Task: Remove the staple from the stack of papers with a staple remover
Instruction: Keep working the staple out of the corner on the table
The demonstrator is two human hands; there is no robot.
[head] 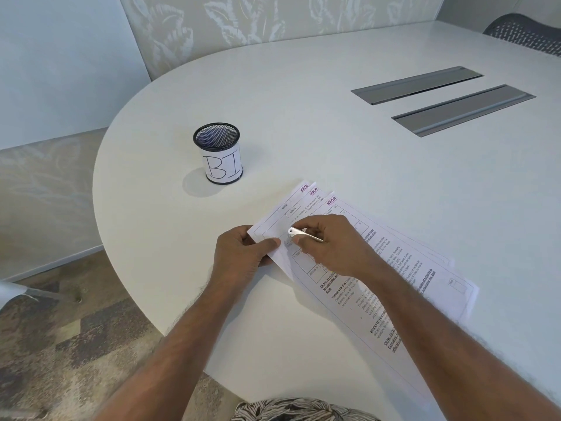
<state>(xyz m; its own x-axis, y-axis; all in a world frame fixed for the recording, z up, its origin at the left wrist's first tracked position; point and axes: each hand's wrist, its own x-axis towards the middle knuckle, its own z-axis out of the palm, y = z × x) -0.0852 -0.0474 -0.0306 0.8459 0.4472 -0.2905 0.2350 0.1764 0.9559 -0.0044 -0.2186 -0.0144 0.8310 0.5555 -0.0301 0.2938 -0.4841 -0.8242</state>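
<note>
From the head camera, the fanned stack of white printed papers (376,268) carried a magenta "slice" logo at the far corner of each of the three visible sheets, just beyond the right hand (331,247). Bold lines further down the top sheet began "RESOLVED THAT" and "RESOLVED FURTHER"; the smaller print was too fine to read. The black mesh metal pen cup (219,153), wrapped in a white paper label hand-lettered "BI", stood well beyond and to the left of the left hand (243,253), apart from the sheets.

The pale rounded bench (273,117) bore two grey metal cable flaps (443,98) far off beyond the right hand, and a dark mesh chair back (528,31) showed at the far right corner. Patterned carpet (60,329) lay below the bench edge, to the left of the left forearm.

The stack's long axis ran diagonally, from its far-left corner at the hands back toward the near right, under the right forearm. The left hand pinched that lifted corner between thumb and fingers. The right hand was closed around a small silvery metal staple remover (299,233), whose tip pointed left toward the left thumb and lay on the top sheet near the pinched corner. The staple itself could not be made out.
</note>
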